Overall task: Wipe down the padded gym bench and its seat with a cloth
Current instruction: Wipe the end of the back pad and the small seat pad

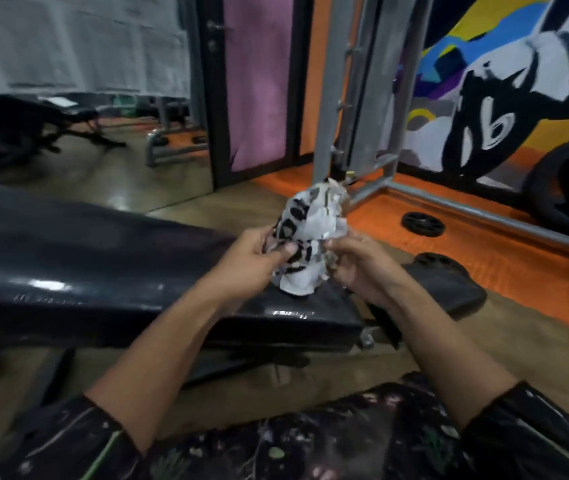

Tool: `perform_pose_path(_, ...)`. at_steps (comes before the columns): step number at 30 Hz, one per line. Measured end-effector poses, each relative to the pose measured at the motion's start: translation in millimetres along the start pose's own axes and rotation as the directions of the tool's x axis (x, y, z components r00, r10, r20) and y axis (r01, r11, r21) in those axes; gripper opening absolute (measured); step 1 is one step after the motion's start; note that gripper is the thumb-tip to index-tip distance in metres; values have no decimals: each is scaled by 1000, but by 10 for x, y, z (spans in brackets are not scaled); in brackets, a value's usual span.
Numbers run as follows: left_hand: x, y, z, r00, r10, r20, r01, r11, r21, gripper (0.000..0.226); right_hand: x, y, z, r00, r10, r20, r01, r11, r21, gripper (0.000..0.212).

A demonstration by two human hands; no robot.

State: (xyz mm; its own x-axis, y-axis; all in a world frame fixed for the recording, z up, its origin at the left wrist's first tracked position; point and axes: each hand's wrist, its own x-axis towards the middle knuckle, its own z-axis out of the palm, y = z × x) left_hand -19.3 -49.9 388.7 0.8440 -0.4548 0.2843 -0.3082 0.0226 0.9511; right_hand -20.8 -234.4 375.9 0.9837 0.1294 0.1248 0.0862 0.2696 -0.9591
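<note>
Both hands meet above the bench, gripping one crumpled cloth (305, 237) between them. The left hand (258, 259) grasps the cloth's left side, thumb pressed across the patterned folds. The right hand (355, 261) grasps the right side, fingers curled into the fabric. The cloth is white with black markings, bunched into a tall wad; its lower end hangs just over the bench pad, and whether it touches cannot be told.

Both forearms are bare, with dark printed sleeves (532, 431) pushed up near the elbows.

The padded bench (78, 268) is glossy black and runs from the left edge of the view toward the centre, where the hands are near its right end. Beyond that end, partly behind the right forearm, lies the smaller black seat pad (449, 282), tilted away and separated from the long pad by a gap showing metal frame.

On the orange floor mat (504, 258) beyond the seat lies a small black weight plate (423, 223). A grey metal rack (355, 98) stands behind it, against a painted mural wall (504, 81). A mirror (78, 98) fills the far left
</note>
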Motion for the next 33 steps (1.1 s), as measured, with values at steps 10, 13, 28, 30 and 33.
perform_pose_path(10, -1184, -1194, -436, 904, -368, -217, 392, 917, 77, 16, -284, 1522, 456, 913, 397, 93, -377, 909, -179, 34)
perform_pose_path(13, -1425, -1722, -384, 826, -491, -276, 536, 836, 116, 10, -388, 2042, 375, 851, 525, 27, -494, 815, -302, 31)
perform_pose_path(28, -2035, -3321, 489, 394, -860, -323, 906, 423, -20, 29, -1040, 3763, -146, 662, 630, -406, -664, 242, -707, 11)
perform_pose_path(30, -2062, -3312, 514, 376, -874, -309, 914, 405, -33, 25, -1076, 3837, -212, 660, 608, -441, -664, 198, -721, 20)
perform_pose_path(33, -2153, -3341, 539, 344, -891, -296, 931, 365, -17, 25, -1162, 3819, -271, 631, 633, -449, -672, 156, -724, 17)
